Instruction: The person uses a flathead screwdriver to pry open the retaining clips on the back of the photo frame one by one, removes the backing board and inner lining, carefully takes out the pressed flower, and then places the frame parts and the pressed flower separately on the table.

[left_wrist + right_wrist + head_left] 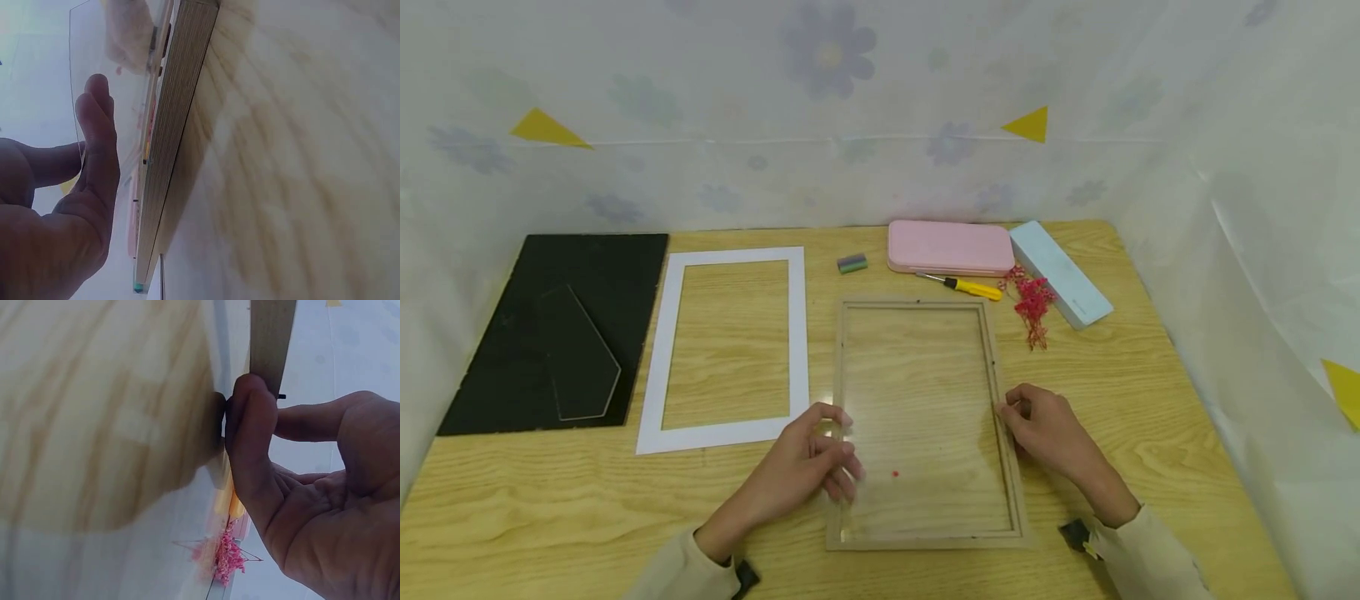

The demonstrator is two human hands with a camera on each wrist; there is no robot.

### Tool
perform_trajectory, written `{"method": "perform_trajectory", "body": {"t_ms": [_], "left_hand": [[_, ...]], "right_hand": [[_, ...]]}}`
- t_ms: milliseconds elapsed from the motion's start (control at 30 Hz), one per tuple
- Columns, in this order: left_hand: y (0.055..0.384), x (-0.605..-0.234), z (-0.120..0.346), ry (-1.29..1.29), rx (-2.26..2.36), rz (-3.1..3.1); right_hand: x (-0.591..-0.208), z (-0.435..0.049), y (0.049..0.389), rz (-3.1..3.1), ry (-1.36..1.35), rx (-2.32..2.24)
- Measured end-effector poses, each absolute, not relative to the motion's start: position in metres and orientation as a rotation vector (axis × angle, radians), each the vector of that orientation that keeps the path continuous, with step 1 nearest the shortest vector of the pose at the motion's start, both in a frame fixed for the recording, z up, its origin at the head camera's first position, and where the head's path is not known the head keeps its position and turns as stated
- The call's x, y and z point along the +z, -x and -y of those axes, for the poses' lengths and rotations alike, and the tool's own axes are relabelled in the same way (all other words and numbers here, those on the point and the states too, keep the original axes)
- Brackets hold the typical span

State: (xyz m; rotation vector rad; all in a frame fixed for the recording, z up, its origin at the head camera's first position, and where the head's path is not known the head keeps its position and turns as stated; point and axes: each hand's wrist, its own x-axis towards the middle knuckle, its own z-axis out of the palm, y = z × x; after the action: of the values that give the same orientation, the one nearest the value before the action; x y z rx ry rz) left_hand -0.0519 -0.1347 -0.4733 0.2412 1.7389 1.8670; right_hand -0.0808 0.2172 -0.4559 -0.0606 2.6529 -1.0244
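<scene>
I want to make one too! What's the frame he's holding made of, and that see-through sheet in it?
The frame looks like pale, unpainted wood or a wood-look board; its side shows a matte, fine-lined grain. The see-through sheet seems to be thin clear plastic or glass: glossy, with the table's grain visible through it. The left hand lifts its edge.

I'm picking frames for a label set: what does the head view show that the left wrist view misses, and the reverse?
Only the head view shows the black backing board, white mat, pink case and right hand. Only the left wrist view shows the clear pane lifted off the wooden frame. Both show the left hand at the frame's left edge.
</scene>
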Motion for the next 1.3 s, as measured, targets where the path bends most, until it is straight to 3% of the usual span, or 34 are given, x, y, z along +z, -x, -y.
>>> {"method": "perform_trajectory", "body": {"t_ms": [933,1300], "left_hand": [[0.054,-0.482,0.140,-0.276,1.892,-1.775],[0.051,-0.483,0.137,-0.365,1.860,-1.765]], "right_hand": [[-0.449,-0.212,0.080,-2.745,0.026,-1.038],[-0.450,-0.227,0.081,-2.283,0.140,-1.562]]}}
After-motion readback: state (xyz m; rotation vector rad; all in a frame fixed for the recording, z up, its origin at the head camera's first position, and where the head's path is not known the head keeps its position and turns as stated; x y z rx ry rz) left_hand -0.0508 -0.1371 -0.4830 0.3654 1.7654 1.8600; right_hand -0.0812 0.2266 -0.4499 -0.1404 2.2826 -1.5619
